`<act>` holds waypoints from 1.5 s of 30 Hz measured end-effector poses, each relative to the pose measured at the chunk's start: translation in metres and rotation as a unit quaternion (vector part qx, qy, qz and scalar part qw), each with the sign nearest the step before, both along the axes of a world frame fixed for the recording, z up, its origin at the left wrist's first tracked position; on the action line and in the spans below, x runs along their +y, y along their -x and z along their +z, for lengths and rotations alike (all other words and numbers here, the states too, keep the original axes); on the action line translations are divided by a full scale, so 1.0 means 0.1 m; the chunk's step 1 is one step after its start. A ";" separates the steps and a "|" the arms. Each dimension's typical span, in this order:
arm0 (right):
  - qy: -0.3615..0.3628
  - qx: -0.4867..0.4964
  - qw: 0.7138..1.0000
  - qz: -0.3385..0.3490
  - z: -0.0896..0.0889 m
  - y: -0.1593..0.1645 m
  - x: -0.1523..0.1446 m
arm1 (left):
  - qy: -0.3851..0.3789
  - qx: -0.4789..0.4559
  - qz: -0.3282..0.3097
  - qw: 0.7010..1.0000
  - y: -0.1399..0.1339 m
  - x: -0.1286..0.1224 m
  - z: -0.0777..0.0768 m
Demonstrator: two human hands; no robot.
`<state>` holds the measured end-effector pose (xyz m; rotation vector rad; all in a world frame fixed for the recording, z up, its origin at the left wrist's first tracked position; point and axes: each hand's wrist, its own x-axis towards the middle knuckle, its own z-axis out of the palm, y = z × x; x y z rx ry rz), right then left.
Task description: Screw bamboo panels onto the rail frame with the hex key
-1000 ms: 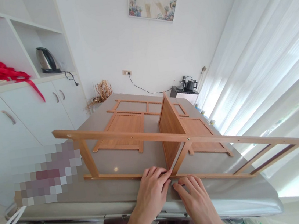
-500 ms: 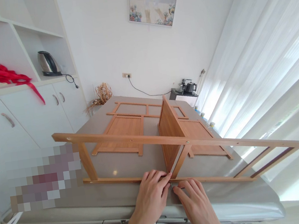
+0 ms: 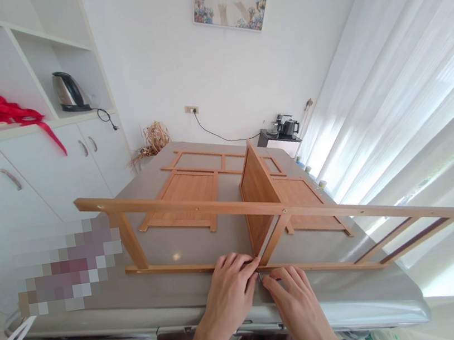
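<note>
A wooden side frame (image 3: 211, 210) stands on edge along the near side of the table, with a wooden panel (image 3: 257, 188) joined upright to its middle and running away from me. My left hand (image 3: 232, 284) is closed at the lower rail (image 3: 181, 267), its index finger and thumb at the joint with the panel. Just right of it, my right hand (image 3: 293, 296) pinches a small, thin metal piece (image 3: 260, 275) at the same joint. Fingers cover most of that piece, so its kind is unclear. A screw head (image 3: 284, 211) shows in the upper rail.
Flat on the grey table (image 3: 195, 247) lie a left wooden panel (image 3: 188, 198), a right wooden panel (image 3: 302, 199) and an open wooden frame (image 3: 200, 162). Small jars (image 3: 308, 170) line the right edge. A blurred-out patch (image 3: 72, 268) covers the left side.
The view has shifted slightly. Both hands stay at the lower joint in nearly the same pose, and the wooden parts keep their arrangement.
</note>
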<state>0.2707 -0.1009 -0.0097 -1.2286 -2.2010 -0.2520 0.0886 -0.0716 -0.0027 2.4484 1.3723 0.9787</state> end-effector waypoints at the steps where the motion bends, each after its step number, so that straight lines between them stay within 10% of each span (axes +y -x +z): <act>1: 0.003 -0.001 1.000 -0.001 0.00 0.00 0.00 | 0.002 -0.001 -0.001 1.000 0.00 0.00 0.00; 45: -0.044 -0.028 0.997 0.064 0.11 0.02 -0.01 | 0.040 -0.020 -0.013 0.999 0.01 0.00 -0.03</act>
